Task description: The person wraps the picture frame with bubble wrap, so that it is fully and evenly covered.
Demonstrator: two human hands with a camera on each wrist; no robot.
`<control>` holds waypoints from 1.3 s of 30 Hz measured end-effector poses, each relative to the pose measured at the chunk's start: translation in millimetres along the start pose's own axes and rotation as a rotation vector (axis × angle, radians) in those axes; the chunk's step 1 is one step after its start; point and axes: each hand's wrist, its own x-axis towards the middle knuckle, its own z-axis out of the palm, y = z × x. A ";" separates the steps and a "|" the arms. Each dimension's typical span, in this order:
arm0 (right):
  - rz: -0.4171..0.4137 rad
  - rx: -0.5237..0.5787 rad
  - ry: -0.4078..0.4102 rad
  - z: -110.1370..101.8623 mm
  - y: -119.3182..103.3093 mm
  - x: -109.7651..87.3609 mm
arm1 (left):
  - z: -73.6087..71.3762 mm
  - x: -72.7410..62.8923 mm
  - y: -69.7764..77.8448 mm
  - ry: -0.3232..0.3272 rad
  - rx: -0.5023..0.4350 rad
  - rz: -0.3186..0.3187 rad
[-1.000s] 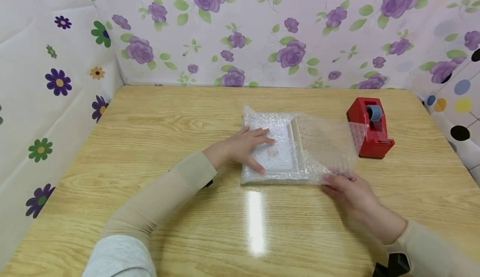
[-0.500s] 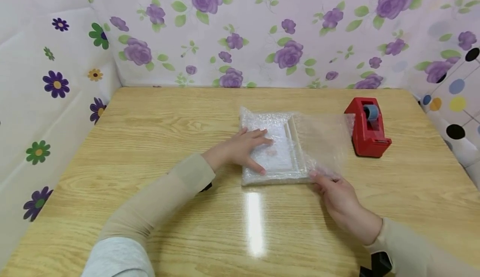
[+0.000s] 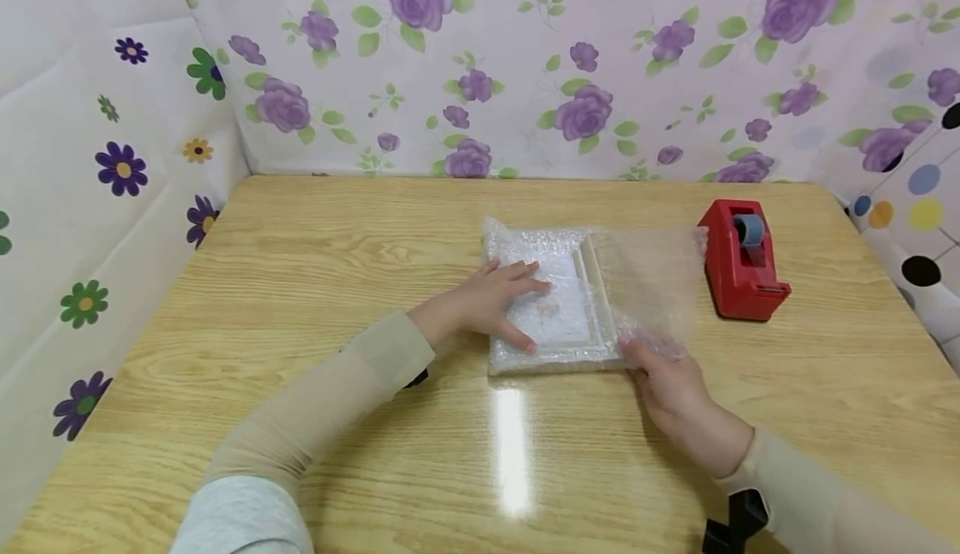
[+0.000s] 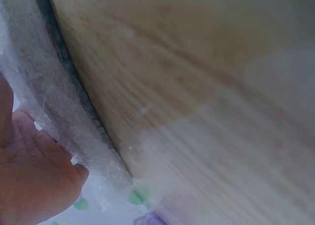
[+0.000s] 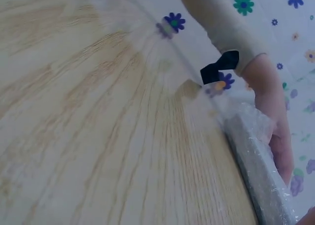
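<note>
A pale picture frame [image 3: 594,275] lies flat on the table, covered by clear bubble wrap [image 3: 652,275]. The wrap reaches past the frame's right side as a loose flap. My left hand [image 3: 498,300] rests on the wrapped frame with its fingers spread. At the front right corner, my right hand [image 3: 678,400] pinches the front edge of the wrap between thumb and fingers; some of those fingers are hidden underneath. In the left wrist view, the left palm [image 4: 37,171] is beside the wrapped edge. The right wrist view shows the frame's wrapped side [image 5: 256,161] along the tabletop.
A red tape dispenser [image 3: 738,287] with a blue-cored roll stands to the right, close to the end of the flap. The wood-grain table [image 3: 337,229] ends at a flowered cloth [image 3: 525,121] behind. More patterned cloth hangs at both sides.
My right hand has moved left along the front edge, nearer the frame. The flap's right end has drawn back from over the tape dispenser. My left hand has stayed in place.
</note>
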 end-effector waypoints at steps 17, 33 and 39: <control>-0.183 -0.491 0.066 2.6 1.9 -0.4 | -3.1 -0.5 4.9 -0.018 0.011 -0.015; -0.644 -1.100 -0.088 -1.7 -5.2 -15.7 | 0.4 0.6 2.9 0.004 -0.006 -0.016; -0.665 -1.288 -0.154 -0.9 -5.6 -21.9 | 0.6 2.3 3.4 0.009 -0.034 -0.018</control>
